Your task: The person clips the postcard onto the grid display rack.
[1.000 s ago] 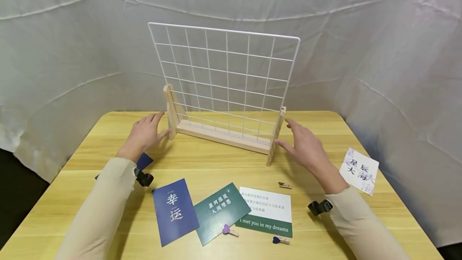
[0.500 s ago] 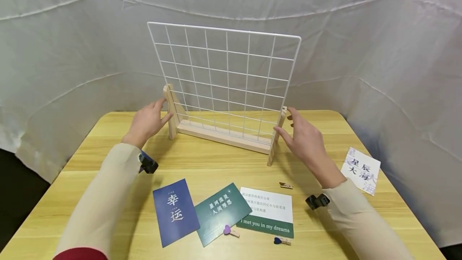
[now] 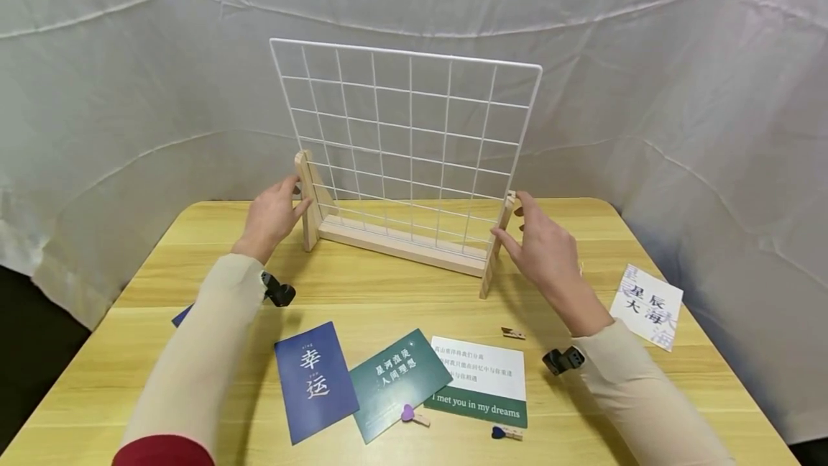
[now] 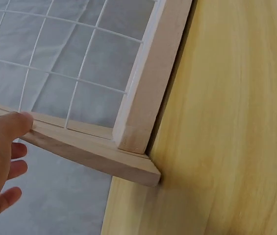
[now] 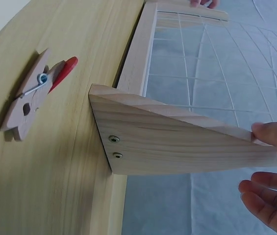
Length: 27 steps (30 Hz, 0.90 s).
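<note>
A white wire grid point(image 3: 411, 55) stands upright in a pale wooden stand point(image 3: 401, 245) on the table. My left hand point(image 3: 268, 216) grips the stand's left side post point(image 3: 310, 230); in the left wrist view its thumb point(image 4: 18, 123) lies on the post's edge and the lower fingers curl free beside it. Over at the right post point(image 5: 177, 142), my right hand point(image 3: 550, 249) pinches near the top, thumb on the front edge, lower fingers off the wood. The index fingertips are partly hidden behind the posts.
Blue point(image 3: 315, 380), green point(image 3: 397, 383) and white-green point(image 3: 479, 380) cards lie in front, with heart clothespins point(image 3: 409, 414) point(image 3: 507, 433) by them. Another clothespin point(image 5: 28, 100) is nearer the stand. A white card point(image 3: 647, 306) lies right; a dark-blue card point(image 3: 182, 316) is mostly under the left arm.
Both hands have risen along the side posts and closed in on them, the left also moving right. The wire grid has shifted slightly to the right.
</note>
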### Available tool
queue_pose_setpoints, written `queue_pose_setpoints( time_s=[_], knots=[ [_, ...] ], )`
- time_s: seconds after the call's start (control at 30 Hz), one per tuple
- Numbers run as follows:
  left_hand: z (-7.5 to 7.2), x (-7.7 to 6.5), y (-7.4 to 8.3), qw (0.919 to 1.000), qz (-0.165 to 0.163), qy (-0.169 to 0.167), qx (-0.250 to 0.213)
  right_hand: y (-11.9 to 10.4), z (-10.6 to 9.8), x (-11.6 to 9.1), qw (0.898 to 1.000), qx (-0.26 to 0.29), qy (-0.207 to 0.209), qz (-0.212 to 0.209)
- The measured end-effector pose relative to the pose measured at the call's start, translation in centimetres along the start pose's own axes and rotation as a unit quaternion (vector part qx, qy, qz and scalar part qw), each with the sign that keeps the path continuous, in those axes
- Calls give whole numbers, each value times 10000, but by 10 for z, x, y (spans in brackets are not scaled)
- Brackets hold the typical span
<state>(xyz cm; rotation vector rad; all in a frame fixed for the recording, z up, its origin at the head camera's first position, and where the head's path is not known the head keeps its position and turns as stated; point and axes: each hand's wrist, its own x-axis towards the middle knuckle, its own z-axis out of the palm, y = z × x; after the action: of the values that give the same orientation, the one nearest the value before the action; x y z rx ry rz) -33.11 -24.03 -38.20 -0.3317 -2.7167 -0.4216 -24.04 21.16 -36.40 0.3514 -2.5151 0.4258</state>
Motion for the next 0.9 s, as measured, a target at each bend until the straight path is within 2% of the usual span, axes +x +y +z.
queue_pose_setpoints(
  time_s=[0.23,0.4,0.6,0.77,0.9],
  knots=[
    [7,-3,3,9966,511,609,-220,-3,3,1,9999,-1,121,12],
    [8,-8,7,9946,529,675,-583,-1,6,-2,9997,38,250,-39],
    [6,-17,12,9924,549,738,-815,3,6,-6,9986,186,492,-90],
    [4,-28,17,9904,680,942,-754,8,5,-7,9973,193,674,-227],
    [1,-35,21,9901,699,1006,-680,13,4,-7,9973,227,668,-198]
  ],
)
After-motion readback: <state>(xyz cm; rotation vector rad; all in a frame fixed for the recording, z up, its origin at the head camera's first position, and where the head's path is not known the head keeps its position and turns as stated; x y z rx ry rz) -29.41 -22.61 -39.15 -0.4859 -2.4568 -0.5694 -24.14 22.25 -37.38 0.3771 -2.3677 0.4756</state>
